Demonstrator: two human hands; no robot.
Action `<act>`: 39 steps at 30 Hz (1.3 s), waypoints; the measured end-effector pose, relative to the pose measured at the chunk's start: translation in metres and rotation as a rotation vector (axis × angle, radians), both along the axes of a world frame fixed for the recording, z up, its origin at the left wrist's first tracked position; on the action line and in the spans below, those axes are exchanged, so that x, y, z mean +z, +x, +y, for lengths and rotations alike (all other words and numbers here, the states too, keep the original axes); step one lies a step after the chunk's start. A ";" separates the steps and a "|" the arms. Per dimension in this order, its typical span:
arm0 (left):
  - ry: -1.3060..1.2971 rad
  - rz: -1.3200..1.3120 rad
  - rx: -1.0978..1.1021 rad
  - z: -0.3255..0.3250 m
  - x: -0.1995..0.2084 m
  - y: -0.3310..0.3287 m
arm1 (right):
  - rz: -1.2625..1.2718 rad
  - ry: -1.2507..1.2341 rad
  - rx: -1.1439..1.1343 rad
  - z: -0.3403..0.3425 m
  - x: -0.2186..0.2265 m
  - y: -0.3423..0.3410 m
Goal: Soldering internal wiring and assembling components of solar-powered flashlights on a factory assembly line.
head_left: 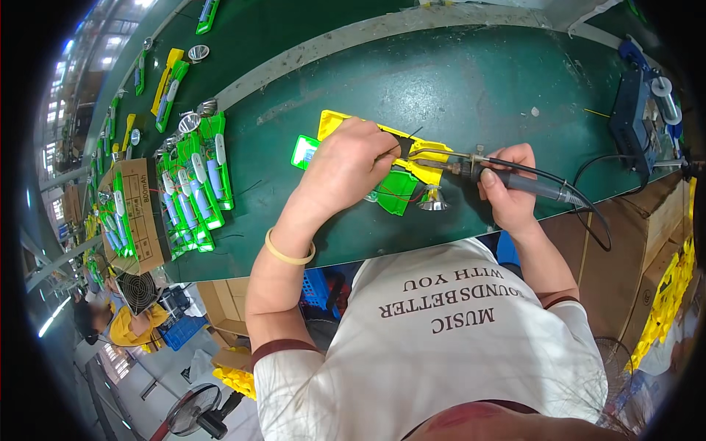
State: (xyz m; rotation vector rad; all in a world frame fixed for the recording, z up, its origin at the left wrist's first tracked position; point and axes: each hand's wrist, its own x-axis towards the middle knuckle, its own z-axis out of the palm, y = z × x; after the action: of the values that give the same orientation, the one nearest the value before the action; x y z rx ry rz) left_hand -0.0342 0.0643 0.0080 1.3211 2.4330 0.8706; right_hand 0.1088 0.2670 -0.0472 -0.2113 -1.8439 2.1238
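Note:
My right hand (511, 187) is closed around the dark handle of a soldering iron (540, 187) with a thin metal feed tube along it. The iron's tip points left, toward a yellow plastic housing half (430, 173) on the bench. Over that housing my left hand (353, 158) is closed, its fingertips pinched near the tip; what they hold is hidden. Partly under the left hand lies a green housing half (397, 197), with thin red and black wires running off it. Beside it rests a silver cone-shaped lamp reflector (434, 200).
Several green lamp assemblies (193, 192) with batteries lie left, next to a cardboard box (140, 209). A blue soldering station (629, 121) and solder spool (665, 103) stand right, joined to the iron by a cable. A person in yellow (140, 323) is at lower left.

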 end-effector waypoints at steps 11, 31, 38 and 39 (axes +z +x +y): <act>-0.058 0.033 -0.035 0.001 -0.002 0.000 | -0.133 0.110 0.022 -0.003 0.001 -0.006; -0.043 0.054 -0.055 -0.004 -0.001 0.004 | -0.005 -0.286 0.047 -0.021 0.010 -0.025; -0.056 0.097 0.012 -0.002 -0.005 0.015 | -0.003 -0.301 0.038 -0.019 0.020 -0.030; -0.070 0.088 0.010 -0.002 -0.003 0.014 | -0.016 -0.285 0.037 -0.019 0.021 -0.030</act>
State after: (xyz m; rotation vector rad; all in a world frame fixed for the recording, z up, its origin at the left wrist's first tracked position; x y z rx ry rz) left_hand -0.0200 0.0625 0.0055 1.3499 2.5142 0.7381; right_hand 0.0789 0.2475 -0.0266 -0.2610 -1.5569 2.4122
